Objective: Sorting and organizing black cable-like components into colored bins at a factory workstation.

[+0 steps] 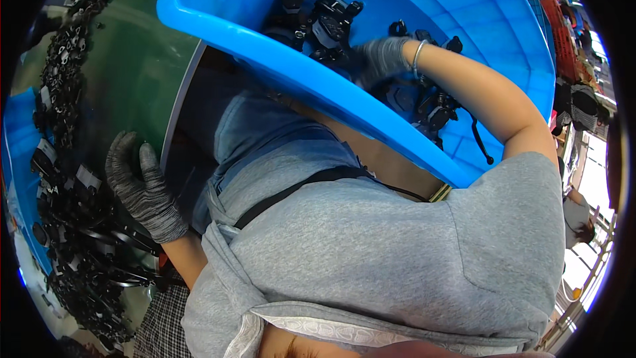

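Bare green tabletop (129,59) leaves passage beyond a worker's gloved left hand (142,189), hemmed on the left by heaped black parts (63,73). A blue bin (305,67) walls off the dark devices (328,26) inside, open over its rim.

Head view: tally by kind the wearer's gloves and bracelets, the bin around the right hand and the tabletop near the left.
Grey striped knit gloves, on left hand and right hand: 2
Thin pale bracelet: 1
Large blue plastic bin: 1
Smooth green tabletop: 1
Total: 5
The small black parts in the bin are too jumbled to count.
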`<state>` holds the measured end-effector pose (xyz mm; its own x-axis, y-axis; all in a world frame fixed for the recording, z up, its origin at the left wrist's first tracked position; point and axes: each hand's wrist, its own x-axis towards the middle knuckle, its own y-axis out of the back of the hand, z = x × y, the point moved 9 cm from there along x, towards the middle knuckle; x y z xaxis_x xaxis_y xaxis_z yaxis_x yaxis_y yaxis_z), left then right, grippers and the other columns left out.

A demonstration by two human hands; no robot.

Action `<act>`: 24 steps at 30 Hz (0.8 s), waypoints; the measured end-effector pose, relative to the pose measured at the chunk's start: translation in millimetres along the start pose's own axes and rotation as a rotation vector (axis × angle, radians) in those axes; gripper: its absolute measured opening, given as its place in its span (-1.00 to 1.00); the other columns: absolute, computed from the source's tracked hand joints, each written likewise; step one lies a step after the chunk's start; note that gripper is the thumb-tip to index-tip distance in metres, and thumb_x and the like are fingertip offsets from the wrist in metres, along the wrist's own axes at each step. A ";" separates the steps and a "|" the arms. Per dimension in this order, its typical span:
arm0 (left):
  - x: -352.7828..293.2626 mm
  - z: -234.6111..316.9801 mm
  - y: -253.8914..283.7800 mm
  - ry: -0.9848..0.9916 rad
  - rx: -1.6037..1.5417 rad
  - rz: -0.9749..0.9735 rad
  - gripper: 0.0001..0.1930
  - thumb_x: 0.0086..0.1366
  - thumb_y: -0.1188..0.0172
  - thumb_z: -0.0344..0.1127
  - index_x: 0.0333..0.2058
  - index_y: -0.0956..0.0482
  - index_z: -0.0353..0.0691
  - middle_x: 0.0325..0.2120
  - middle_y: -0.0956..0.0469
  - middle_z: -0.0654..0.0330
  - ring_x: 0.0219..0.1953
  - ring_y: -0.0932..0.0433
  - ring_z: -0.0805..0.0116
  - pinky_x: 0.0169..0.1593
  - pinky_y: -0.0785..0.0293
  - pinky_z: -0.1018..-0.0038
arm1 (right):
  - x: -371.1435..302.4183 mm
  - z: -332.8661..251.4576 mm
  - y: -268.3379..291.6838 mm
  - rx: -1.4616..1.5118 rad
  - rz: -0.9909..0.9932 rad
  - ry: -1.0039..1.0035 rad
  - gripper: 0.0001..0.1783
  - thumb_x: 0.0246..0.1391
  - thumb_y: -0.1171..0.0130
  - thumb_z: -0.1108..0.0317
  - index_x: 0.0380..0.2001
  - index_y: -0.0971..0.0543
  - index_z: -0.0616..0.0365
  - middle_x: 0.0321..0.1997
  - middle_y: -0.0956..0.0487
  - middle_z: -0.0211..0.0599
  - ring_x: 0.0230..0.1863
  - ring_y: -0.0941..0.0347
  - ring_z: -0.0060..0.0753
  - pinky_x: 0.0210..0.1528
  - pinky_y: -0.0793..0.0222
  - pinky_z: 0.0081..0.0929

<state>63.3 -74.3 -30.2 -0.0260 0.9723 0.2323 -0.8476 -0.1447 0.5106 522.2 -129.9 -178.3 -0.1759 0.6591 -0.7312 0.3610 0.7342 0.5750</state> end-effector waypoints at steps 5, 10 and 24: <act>-1.3 9.9 -1.6 -0.034 0.172 -0.001 -0.73 0.39 -0.27 -0.39 0.02 -0.61 -0.32 0.09 -0.50 0.11 0.15 -0.51 0.26 0.27 -0.47 0.31 | -2.6 -28.1 -13.3 -0.164 -0.048 -0.197 -0.05 -0.12 -0.53 -0.13 0.25 -0.47 0.22 0.05 -0.67 0.00 0.03 -0.65 -0.04 0.10 -0.57 -0.15; 0.1 15.3 -2.0 -0.048 0.211 0.016 -0.76 0.35 -0.29 -0.40 -0.03 -0.66 -0.29 0.07 -0.50 0.09 0.12 -0.55 0.25 0.23 -0.54 0.31 | 28.1 26.7 -38.8 0.060 0.026 -0.213 -0.13 -0.19 -0.58 -0.07 0.13 -0.55 0.21 -0.07 -0.71 -0.03 -0.06 -0.67 -0.09 0.01 -0.58 -0.23; -2.7 18.6 0.8 -0.192 0.271 0.033 -0.77 0.31 -0.33 -0.27 -0.11 -0.67 -0.21 0.00 -0.57 0.10 0.07 -0.58 0.15 0.21 -0.51 0.25 | 33.6 5.2 -44.5 0.527 -0.548 0.010 -0.04 -0.19 -0.62 0.23 0.30 -0.42 0.28 0.20 -0.59 0.08 0.16 -0.55 -0.05 0.19 -0.47 -0.12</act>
<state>72.6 -80.5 -15.0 0.0705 0.9176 0.3911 -0.6758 -0.2445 0.6954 505.0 -141.2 -230.3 -0.4638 0.2256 -0.8567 0.6085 0.7839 -0.1230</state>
